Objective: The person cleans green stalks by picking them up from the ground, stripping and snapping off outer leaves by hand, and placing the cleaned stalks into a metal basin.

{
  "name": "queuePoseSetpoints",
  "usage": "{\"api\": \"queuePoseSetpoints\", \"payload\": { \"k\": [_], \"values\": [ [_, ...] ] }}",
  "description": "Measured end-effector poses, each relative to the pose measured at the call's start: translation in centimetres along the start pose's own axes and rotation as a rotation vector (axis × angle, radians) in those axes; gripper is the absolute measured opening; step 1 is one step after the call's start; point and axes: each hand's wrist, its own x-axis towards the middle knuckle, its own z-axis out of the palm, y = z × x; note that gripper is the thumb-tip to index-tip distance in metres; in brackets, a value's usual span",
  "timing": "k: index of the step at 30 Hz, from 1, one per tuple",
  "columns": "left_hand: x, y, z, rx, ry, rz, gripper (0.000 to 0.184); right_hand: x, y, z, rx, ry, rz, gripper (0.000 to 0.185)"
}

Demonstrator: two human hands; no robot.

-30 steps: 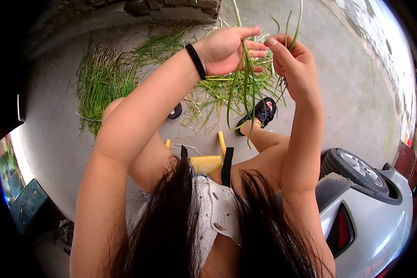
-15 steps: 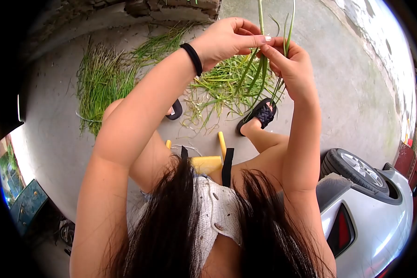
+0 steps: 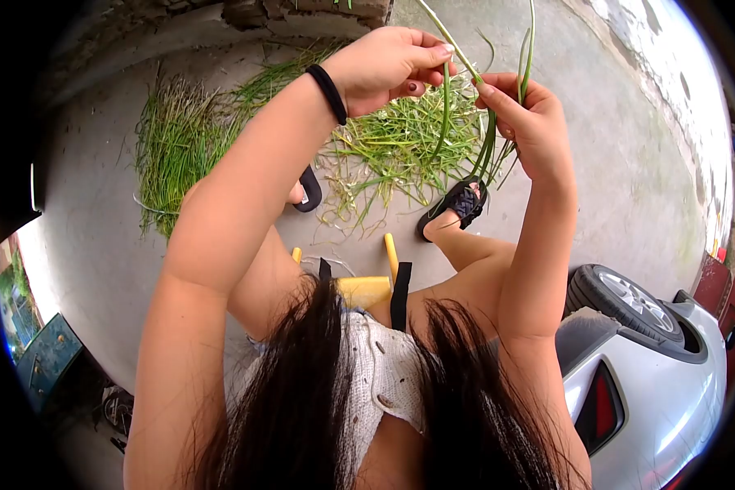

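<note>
From my remote seat, I have the left grip (image 3: 381,72) pinching a green blade (image 3: 446,114) that hangs over the loose pile (image 3: 392,143) on the floor (image 3: 629,163) (a black band (image 3: 327,94) circles that wrist). My right grip (image 3: 539,126) is closed on several long green stalks (image 3: 488,140), drooping toward a black sandal (image 3: 467,204).

The left hand (image 3: 392,67) and right hand (image 3: 531,118) are bare, as are the arms. A black wristband (image 3: 327,94), narrow and rounded like a cord, encircles the left wrist. The torso carries an off-white top (image 3: 371,367) of coarse, textured knit, marked with dark flecks and fitted with brownish oval buttons. Long, straight hair (image 3: 298,408) overlies it in two sections. Footwear: black sandals (image 3: 465,204), thick-soled; the right unit shows an open toe and interlaced straps.
</note>
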Motion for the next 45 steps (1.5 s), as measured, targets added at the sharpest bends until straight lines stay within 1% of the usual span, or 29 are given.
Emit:
{"api": "queuePoseSetpoints", "payload": {
  "k": [1,2,3,5,6,7,9,10,11,12,13,15,18,21,22,24,26,29,31,35,45],
  "values": [
    [0.3,0.3,-1.1,-0.067,-0.021,0.011,0.015,0.0,0.1,-0.3,-0.017,0.01,0.011,0.023],
    [0.5,0.5,-2.2,-0.087,-0.035,0.074,0.014,-0.1,0.0,-0.3,0.012,0.022,-0.005,0.023],
    [0.4,1.1,-3.2,-0.173,-0.046,0.138,0.014,-0.2,0.0,-0.6,0.019,0.011,0.002,0.022],
    [0.8,2.2,-3.8,-0.448,0.389,0.307,0.011,-0.4,0.0,-1.2,0.034,-0.011,0.016,0.021],
    [0.5,2.6,-4.0,-0.387,0.418,0.327,0.011,-0.4,0.1,-1.3,0.042,-0.022,0.017,0.021],
    [0.8,2.7,-3.4,-0.336,0.528,0.258,0.011,-0.4,0.2,-1.2,0.069,-0.031,0.024,0.021],
    [1.4,1.4,-2.6,0.052,0.248,0.264,0.014,-0.3,0.2,-0.9,0.124,-0.054,0.038,0.022],
    [1.3,0.5,-3.4,0.104,0.304,0.405,0.032,-0.3,0.2,-0.6,0.131,-0.071,0.045,0.022],
    [0.7,0.2,-1.0,0.172,0.405,0.241,0.043,-0.1,0.1,-0.2,0.131,-0.073,0.044,0.022],
    [0.9,-0.4,-0.5,0.244,0.295,0.203,0.052,0.0,0.2,0.2,0.129,-0.074,0.046,0.023],
    [0.8,-1.1,0.4,0.218,0.19,0.199,0.044,-0.1,0.3,0.5,0.128,-0.075,0.051,0.023],
    [0.5,-1.8,1.7,0.134,0.022,0.153,0.034,0.0,0.5,1.1,0.1,-0.048,0.038,0.021],
    [0.8,-2.4,2.3,0.233,0.196,0.21,0.026,0.1,1.0,1.4,-0.016,0.057,-0.009,0.02],
    [1.0,-2.4,2.2,0.308,0.22,0.191,0.024,0.2,0.6,1.4,-0.161,0.241,-0.074,0.023],
    [1.0,-2.5,2.2,0.361,0.217,0.214,0.024,0.3,0.5,1.7,-0.122,0.271,-0.186,0.024],
    [0.8,-3.1,2.4,0.466,0.206,0.256,0.026,0.1,0.3,1.3,-0.206,0.237,-0.152,0.023],
    [0.7,-3.4,2.9,0.471,0.188,0.256,0.025,-0.2,0.1,1.2,-0.276,0.214,-0.134,0.02],
    [0.5,-3.5,3.0,0.481,0.182,0.253,0.024,0.0,0.9,0.9,-0.278,0.196,-0.188,0.018],
    [0.6,-3.4,2.8,0.508,0.175,0.226,0.024,0.0,0.8,0.8,-0.309,0.187,-0.198,0.017],
    [0.4,-3.3,2.9,0.535,0.175,0.235,0.023,0.0,1.0,0.9,-0.34,0.164,-0.229,0.016],
    [0.3,-3.0,2.7,0.526,0.112,0.177,0.021,-0.1,0.9,0.7,-0.398,0.119,-0.239,0.013]
  ]
}}
